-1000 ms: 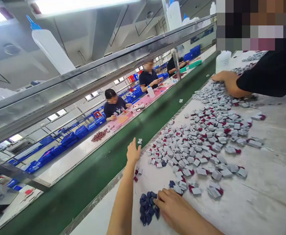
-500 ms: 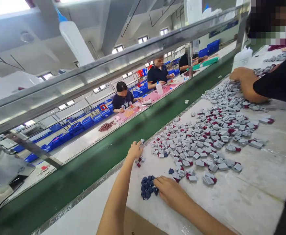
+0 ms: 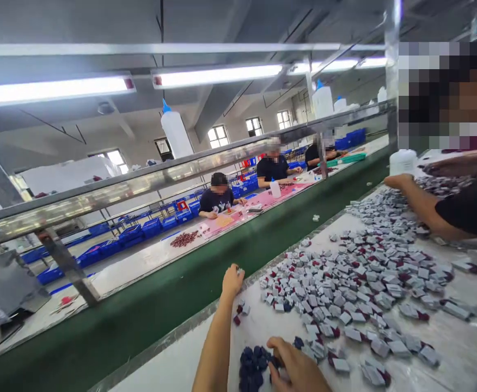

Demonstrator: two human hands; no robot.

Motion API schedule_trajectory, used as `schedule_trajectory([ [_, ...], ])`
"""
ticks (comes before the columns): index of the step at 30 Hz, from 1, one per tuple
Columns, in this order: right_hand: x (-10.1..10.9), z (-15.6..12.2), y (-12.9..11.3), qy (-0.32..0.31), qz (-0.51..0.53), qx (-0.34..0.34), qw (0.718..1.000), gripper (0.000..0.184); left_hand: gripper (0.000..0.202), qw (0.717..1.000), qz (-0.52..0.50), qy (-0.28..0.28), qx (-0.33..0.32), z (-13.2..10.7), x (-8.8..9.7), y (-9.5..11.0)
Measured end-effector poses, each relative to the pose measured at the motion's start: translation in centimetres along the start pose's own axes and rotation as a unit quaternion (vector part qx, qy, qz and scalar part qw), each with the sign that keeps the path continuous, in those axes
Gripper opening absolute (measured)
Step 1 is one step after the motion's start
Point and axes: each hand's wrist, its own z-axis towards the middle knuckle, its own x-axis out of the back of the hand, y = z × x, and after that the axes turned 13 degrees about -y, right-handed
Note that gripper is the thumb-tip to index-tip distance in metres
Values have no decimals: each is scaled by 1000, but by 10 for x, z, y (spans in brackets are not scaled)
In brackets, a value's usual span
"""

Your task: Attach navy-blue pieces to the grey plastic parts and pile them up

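My left hand [image 3: 232, 281] reaches to the far edge of the white table and is closed on a small grey piece [image 3: 240, 270]. My right hand [image 3: 293, 365] lies low in view with fingers curled, touching a small pile of dark blue pieces [image 3: 252, 366]. A wide spread of small grey and dark red pieces [image 3: 356, 286] covers the table to the right of both hands. A few loose pieces [image 3: 242, 311] lie just below my left hand.
A green conveyor belt [image 3: 206, 283] runs along the table's far side under a metal shelf rail [image 3: 148, 182] with white bottles [image 3: 176, 133]. A co-worker's arm [image 3: 422, 204] reaches into the pieces at the right. Three people sit across the belt beside blue bins [image 3: 140, 231].
The camera has tilted upward, so table and hands sit lower in view. My left hand went from open above a grey piece to closed on it. My right hand stays by the blue pile.
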Motion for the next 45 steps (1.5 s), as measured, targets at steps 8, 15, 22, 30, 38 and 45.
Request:
schedule_trajectory([
  [8,27,-8,-21,-79,109,73,988,20,26,952,-303,-3,37,-163,41,-33],
  [15,27,-13,-60,-180,82,122,973,25,34,847,-523,37,85,-341,27,-65],
  [22,27,-24,-122,-330,2,142,933,32,52,748,-628,158,147,-386,-48,-80],
  [30,-2,-21,-132,-366,-39,210,906,26,29,648,-717,201,158,-400,-52,-74],
  [38,-15,-28,-128,-284,-119,276,911,30,22,672,-690,220,151,-408,-45,-71],
  [45,-14,-24,-133,-318,-124,275,899,27,20,679,-677,238,157,-408,-45,-65],
])
